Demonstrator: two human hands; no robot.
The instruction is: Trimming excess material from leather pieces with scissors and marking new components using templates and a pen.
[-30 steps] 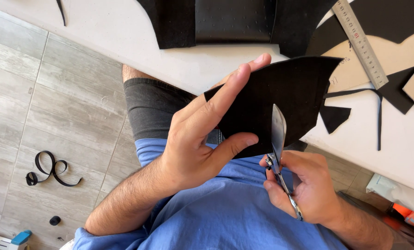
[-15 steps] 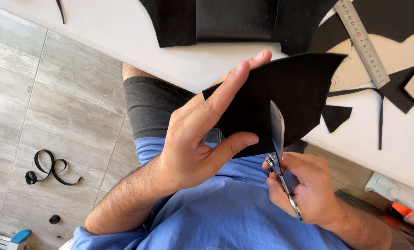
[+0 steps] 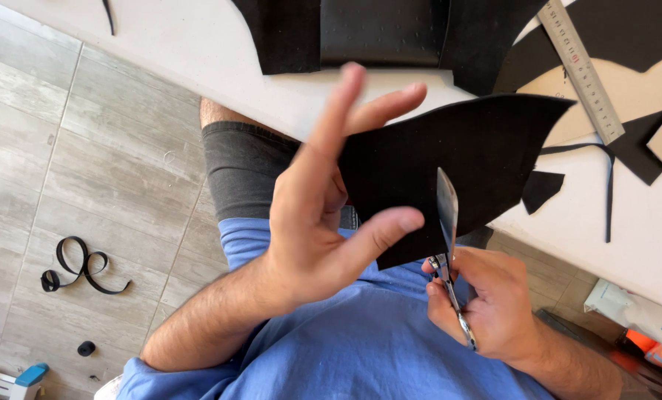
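My left hand (image 3: 323,215) holds a curved black leather piece (image 3: 464,148) in the air above my lap, thumb under its lower edge, with two fingers lifted off its face. My right hand (image 3: 494,304) grips metal scissors (image 3: 447,237) by the handles. The blades point up and bite into the lower edge of the black piece, just right of my left thumb. I am seated, wearing a blue shirt and grey shorts.
A white table (image 3: 198,52) runs along the top with more black leather pieces (image 3: 383,30), tan cardboard patterns (image 3: 627,92), a steel ruler (image 3: 579,67) and thin black offcuts. A curled black strip (image 3: 79,267) lies on the grey tiled floor. A white glue bottle (image 3: 638,311) sits at lower right.
My left hand's index and middle fingers have lifted away from the leather piece. The scissors stay in the cut at nearly the same place.
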